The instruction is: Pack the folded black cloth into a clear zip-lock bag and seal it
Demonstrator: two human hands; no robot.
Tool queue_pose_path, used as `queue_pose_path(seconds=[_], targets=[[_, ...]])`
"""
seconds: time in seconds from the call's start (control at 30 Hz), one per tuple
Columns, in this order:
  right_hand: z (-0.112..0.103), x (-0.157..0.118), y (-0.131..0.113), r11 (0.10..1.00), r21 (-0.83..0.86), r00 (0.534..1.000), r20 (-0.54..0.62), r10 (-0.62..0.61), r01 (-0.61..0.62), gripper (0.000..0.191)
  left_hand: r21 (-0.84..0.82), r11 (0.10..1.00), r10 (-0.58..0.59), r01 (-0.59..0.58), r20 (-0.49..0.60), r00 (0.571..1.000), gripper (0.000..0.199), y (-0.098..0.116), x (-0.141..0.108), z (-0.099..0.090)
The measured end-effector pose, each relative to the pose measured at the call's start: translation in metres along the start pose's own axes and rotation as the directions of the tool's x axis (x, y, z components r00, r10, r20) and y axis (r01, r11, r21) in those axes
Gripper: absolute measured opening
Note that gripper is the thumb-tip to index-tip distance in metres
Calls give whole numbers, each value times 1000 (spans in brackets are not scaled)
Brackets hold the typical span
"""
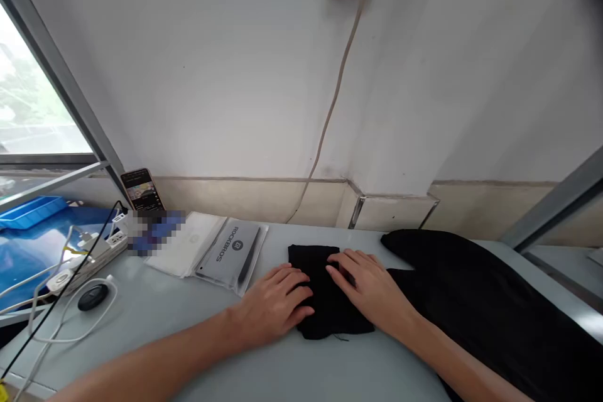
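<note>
Both hands lie flat, fingers spread, on a small folded black cloth [325, 292] in the middle of the grey table [188, 339]. The left hand [276, 304] presses its left edge, the right hand [370, 289] its right part. A larger black cloth [475, 301] lies just right; a grey packet [228, 254] sits left.

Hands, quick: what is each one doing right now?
Left hand: open, flat, palm down on the folded black cloth; holding nothing.
Right hand: open, flat on the same cloth; holding nothing.
</note>
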State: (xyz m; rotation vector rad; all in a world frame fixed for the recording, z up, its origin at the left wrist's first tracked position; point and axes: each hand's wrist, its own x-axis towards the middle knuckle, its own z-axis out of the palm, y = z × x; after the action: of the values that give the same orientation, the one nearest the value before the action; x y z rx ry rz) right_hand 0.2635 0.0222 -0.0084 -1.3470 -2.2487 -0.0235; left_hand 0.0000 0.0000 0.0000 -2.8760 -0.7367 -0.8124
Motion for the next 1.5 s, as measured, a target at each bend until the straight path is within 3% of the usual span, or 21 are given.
queue_pose_path(seconds=[0.23, 0.37, 0.5, 0.6, 0.8, 1.0, 1.07, 1.17, 1.27, 1.3, 1.33, 1.4, 1.47, 1.5], targets=[[1, -3, -2, 999, -39, 1000, -20, -19, 18, 38, -48, 996, -68, 69, 39, 997, 61, 5, -3, -1], [-2, -2, -5, 995, 18, 995, -22, -99, 100, 43, -45, 999, -11, 14, 74, 997, 39, 8, 0, -5], [3, -3, -2, 981, 47, 981, 44, -189, 187, 47, 76, 995, 62, -69, 80, 995, 16, 11, 1, -3], [9, -4, 2, 987, 46, 984, 86, -156, 152, 47, 157, 985, 63, -75, 81, 995, 18, 15, 1, -5], [7, -5, 0, 998, 29, 996, 59, -65, 63, 53, 212, 968, 111, -134, 114, 987, 19, 15, 3, -12], [4, -6, -4, 998, 51, 965, 255, -55, 44, 63, 94, 988, 99, -120, 206, 974, 19, 14, 2, -12], [5, -7, -3, 998, 50, 953, 300, -37, 23, 66, 8, 997, 69, -73, 232, 970, 20, 16, 3, -21], [4, -8, -2, 998, 64, 949, 312, -37, 18, 67, -127, 992, 24, 12, 273, 962, 20, 13, 8, -49], [0, -9, -3, 996, 87, 952, 301, -52, 27, 66, -61, 972, -205, 225, 231, 951, 21, -8, 9, -86], [-1, -9, -4, 996, 90, 952, 300, -54, 28, 65, 17, 944, -326, 329, 191, 926, 23, -20, 6, -97], [-2, -8, -5, 995, 92, 952, 301, -55, 29, 65, 109, 887, -461, 448, 157, 874, 23, -32, 3, -107], [-4, -8, -7, 995, 94, 953, 297, -61, 34, 65, 323, 699, -692, 639, 76, 718, 22, -59, -9, -121], [-5, -8, -8, 995, 96, 954, 291, -66, 39, 64, 514, 502, -829, 695, 57, 556, 21, -81, -25, -127], [-5, -7, -8, 995, 97, 954, 291, -66, 39, 64, 574, 459, -860, 678, 96, 501, 23, -90, -32, -128]])
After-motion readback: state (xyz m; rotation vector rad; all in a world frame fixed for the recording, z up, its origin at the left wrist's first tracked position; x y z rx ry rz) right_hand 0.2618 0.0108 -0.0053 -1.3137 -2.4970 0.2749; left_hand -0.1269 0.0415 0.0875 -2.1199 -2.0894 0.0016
